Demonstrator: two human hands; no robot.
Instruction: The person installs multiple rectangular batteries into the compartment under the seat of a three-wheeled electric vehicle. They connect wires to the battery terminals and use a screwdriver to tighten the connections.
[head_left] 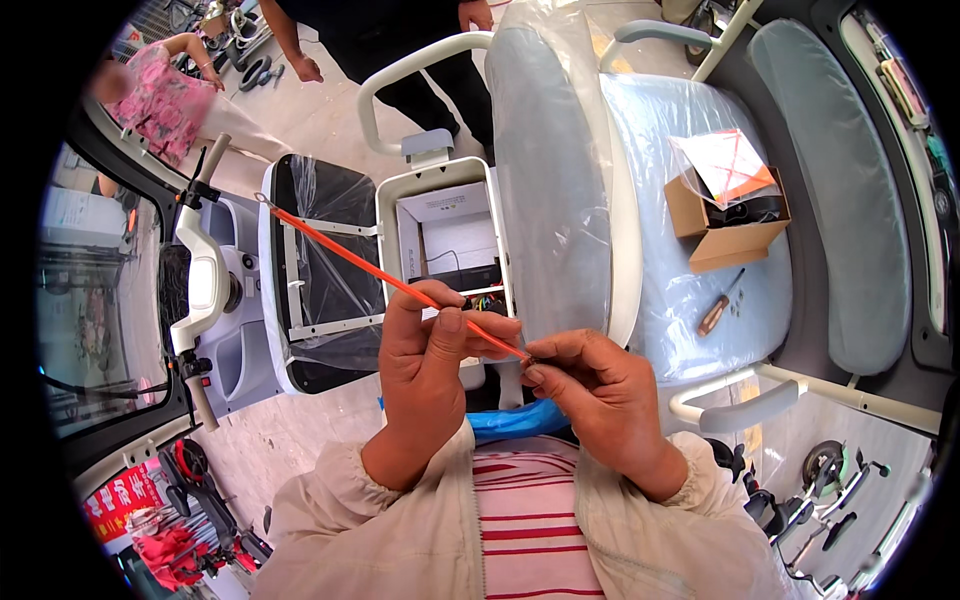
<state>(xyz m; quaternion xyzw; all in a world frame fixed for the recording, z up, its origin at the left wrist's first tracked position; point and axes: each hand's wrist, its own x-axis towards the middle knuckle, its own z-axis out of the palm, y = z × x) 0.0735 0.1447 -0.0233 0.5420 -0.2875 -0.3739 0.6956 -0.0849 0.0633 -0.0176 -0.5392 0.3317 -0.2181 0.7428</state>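
A thin orange cable (pixel 345 252) runs from a metal tip at the upper left down to my hands. My left hand (pixel 425 370) is closed around the cable near its lower end. My right hand (pixel 590 385) pinches the cable's very end between thumb and forefinger. Both hands hover over an open white-framed seat compartment (pixel 447 235) of a small vehicle, with coloured wires showing inside it.
A raised grey seat (pixel 550 170) wrapped in plastic stands beside the compartment. On the rear seat lie an open cardboard box (pixel 725 225) and a wooden-handled screwdriver (pixel 718 308). White handlebars (pixel 200 280) are at left. Two people stand at the top.
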